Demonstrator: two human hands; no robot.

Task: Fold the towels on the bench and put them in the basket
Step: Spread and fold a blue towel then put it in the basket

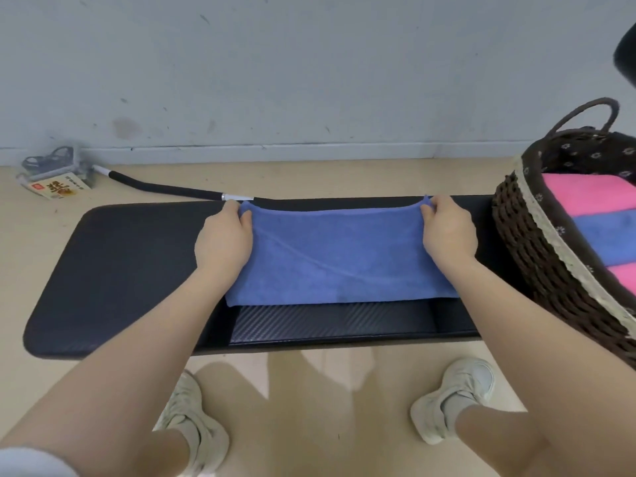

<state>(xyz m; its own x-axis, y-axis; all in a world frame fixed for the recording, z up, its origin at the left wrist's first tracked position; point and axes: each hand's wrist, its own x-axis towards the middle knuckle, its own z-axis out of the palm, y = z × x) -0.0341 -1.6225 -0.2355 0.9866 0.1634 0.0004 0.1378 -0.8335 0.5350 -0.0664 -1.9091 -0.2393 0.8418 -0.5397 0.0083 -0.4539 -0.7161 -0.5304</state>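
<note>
A blue towel (337, 256) lies spread on the black padded bench (120, 270). My left hand (225, 241) pinches its far left corner and my right hand (447, 232) pinches its far right corner, lifting the far edge slightly so it sags between them. A dark woven basket (537, 242) with a lace rim stands on the bench's right end. Folded pink and blue towels (599, 228) lie stacked inside it.
A black hose with a metal end (172, 189) lies on the floor behind the bench. A small box and grey clutter (55, 177) sit by the wall at the left. My two feet in pale shoes (454, 397) stand in front of the bench.
</note>
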